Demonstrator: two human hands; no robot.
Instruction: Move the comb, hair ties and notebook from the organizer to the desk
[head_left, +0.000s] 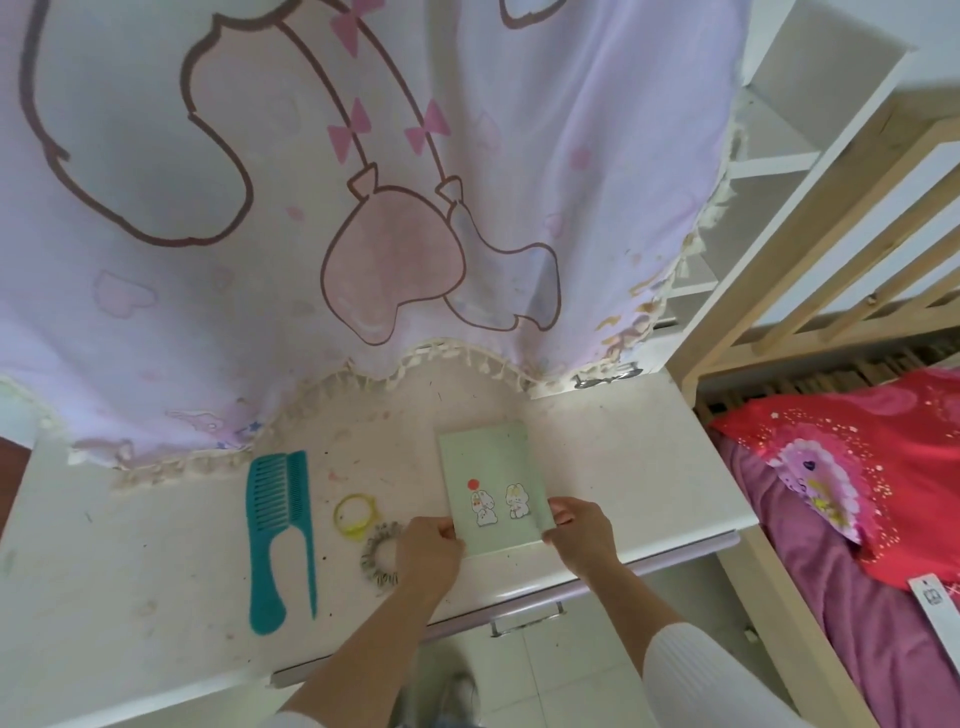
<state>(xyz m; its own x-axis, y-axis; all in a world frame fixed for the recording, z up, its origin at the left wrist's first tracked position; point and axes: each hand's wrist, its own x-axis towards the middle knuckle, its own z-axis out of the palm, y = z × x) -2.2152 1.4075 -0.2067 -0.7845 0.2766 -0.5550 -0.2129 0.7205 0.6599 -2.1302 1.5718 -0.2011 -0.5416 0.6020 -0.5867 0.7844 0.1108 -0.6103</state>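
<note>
The pale surface (597, 467) fills the lower frame. At lower centre the green notebook (493, 483) lies on it, long axis running away toward the curtain. Left hand (428, 551) and right hand (582, 532) pinch its near corners, equally close.

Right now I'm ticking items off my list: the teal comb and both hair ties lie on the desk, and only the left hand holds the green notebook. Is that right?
Not quite. The head view shows both hands on the green notebook: the left hand at its near-left corner, the right hand at its near-right corner. The teal comb and both hair ties do lie on the desk.
</note>
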